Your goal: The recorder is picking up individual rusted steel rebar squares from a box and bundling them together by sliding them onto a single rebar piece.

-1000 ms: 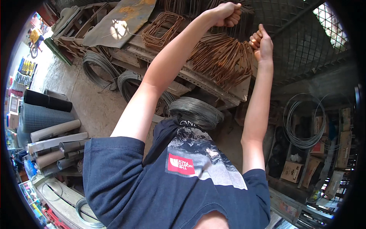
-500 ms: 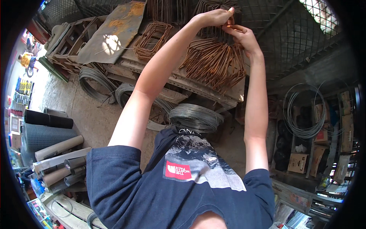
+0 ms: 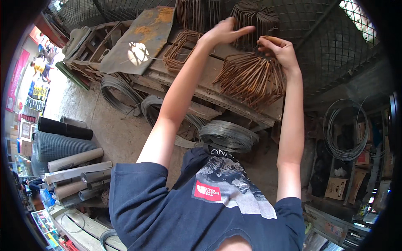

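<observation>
My left hand (image 3: 226,32) is raised over the bench with thumb and fingers apart, holding nothing. It hovers just left of the gathered top of a bundle of rusty bent-steel stirrups (image 3: 249,79). My right hand (image 3: 281,51) is closed in a pinch at that top, its fingertips pressed together. What it grips there is too small to make out. The bundle fans out toward me on the wooden bench (image 3: 211,90). Behind it stand more stirrups (image 3: 255,19), and a smaller set of rusty rectangular stirrups (image 3: 180,52) lies to the left, beyond my left forearm.
Wire coils (image 3: 229,136) lie below the bench's front edge. A stained sheet (image 3: 138,46) covers the bench's left part. Wire mesh (image 3: 312,54) rises behind on the right, where a hanging wire coil (image 3: 345,129) also shows. Mesh rolls (image 3: 65,146) lie at left; a person (image 3: 40,69) is far off.
My left hand has drawn away leftward from my right hand and spread its fingers. My right hand stays pinched at the bundle's top. The whole view has shifted slightly.
</observation>
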Motion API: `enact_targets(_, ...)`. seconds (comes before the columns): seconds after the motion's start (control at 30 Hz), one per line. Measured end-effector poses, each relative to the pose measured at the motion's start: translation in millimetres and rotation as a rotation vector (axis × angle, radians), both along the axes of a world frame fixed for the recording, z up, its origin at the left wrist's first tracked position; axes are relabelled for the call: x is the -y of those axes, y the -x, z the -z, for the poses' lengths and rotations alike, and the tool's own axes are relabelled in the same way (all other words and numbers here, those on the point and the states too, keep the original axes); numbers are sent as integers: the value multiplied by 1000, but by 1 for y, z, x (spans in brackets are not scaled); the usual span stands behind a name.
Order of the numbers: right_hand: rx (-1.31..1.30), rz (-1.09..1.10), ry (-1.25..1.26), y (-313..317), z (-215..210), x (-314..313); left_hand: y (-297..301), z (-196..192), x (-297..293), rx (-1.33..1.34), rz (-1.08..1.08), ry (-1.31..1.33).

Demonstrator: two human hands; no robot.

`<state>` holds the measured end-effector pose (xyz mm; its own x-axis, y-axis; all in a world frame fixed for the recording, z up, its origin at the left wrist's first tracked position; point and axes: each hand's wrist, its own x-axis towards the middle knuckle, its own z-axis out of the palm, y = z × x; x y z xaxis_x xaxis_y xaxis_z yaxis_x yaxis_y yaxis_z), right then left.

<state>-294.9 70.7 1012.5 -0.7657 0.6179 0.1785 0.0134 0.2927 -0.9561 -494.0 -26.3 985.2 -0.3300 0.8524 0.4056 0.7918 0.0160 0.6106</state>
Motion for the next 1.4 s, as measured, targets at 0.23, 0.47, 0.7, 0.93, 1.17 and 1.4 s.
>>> enact_targets(0.23, 22, 29, -17, 6, -2, 7, 77, 123, 39, -304, -689, 275)
enact_targets(0.47, 5, 39, -20, 2, 1, 5, 79, 110, 39, -31, -583, 211)
enact_targets(0.7, -2, 22, -50, 3, 2, 3, 92, 81, 51, 75, -571, -65)
enact_targets(0.93, -3, 15, -57, 2, 4, 0, 83, 20, 60, 407, -391, -180)
enact_targets(1.17, 11, 10, -74, 5, 1, 3, 22, -57, 36, 70, 16, -341)
enact_targets(1.4, 21, -48, -41, 4, 3, -1, -27, -75, 7, -181, 217, -231)
